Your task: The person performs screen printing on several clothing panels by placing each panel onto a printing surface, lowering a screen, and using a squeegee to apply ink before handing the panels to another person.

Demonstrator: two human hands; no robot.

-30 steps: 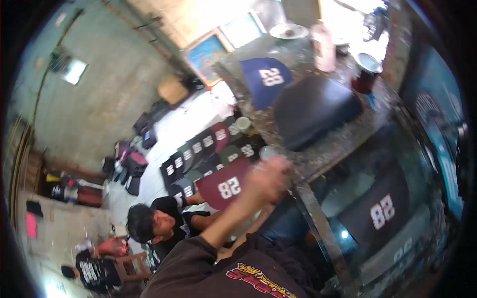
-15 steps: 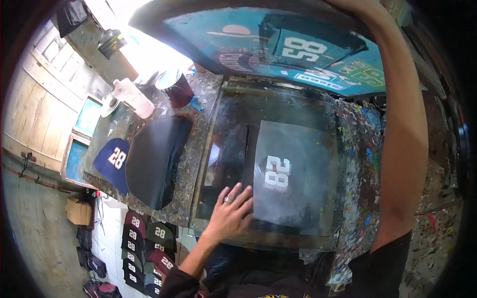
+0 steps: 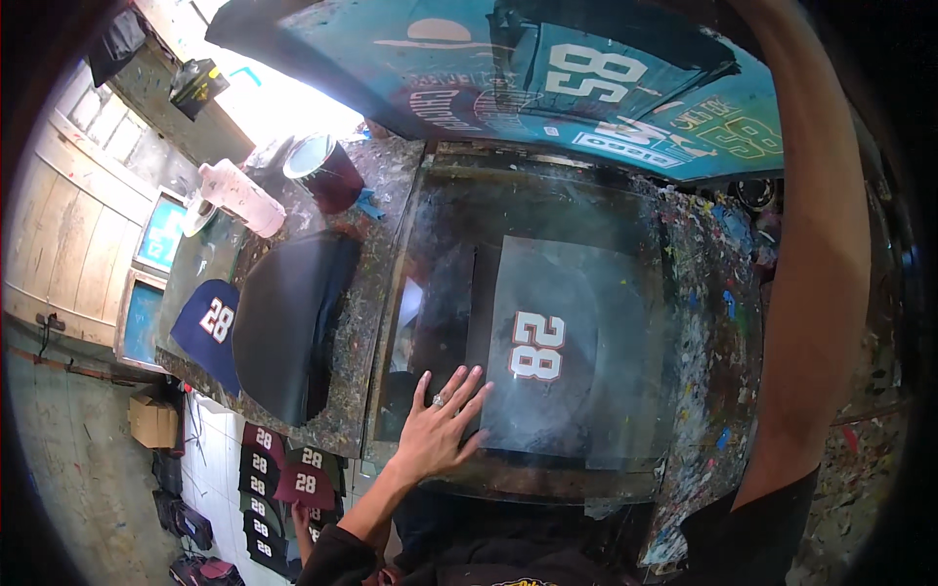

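My left hand (image 3: 442,422), a ring on one finger, is open with fingers spread. It lies at the lower left edge of a grey panel (image 3: 557,293), by a dark strip; whether it presses down I cannot tell. White digits edged in reddish orange stand on the panel, which lies flat on a dark, glossy board (image 3: 449,210). My right arm (image 3: 816,244) reaches up along the right side to a tilted screen-printing frame (image 3: 469,68), raised beyond the board. The frame's teal mesh carries several designs. My right hand is out of the picture.
On the paint-spattered bench (image 3: 376,264) left of the board are dark curved panels (image 3: 283,322), a navy panel (image 3: 210,332), a pink bottle (image 3: 244,198) and a paint bucket (image 3: 327,176). Printed pieces (image 3: 262,488) cover the floor lower left; another person's hand (image 3: 301,523) holds a maroon piece (image 3: 305,481).
The view has shifted a little. My left hand stays spread beside the panel. The raised frame shows more of its mesh, my right hand has left the picture, and the other person's maroon piece has moved up.
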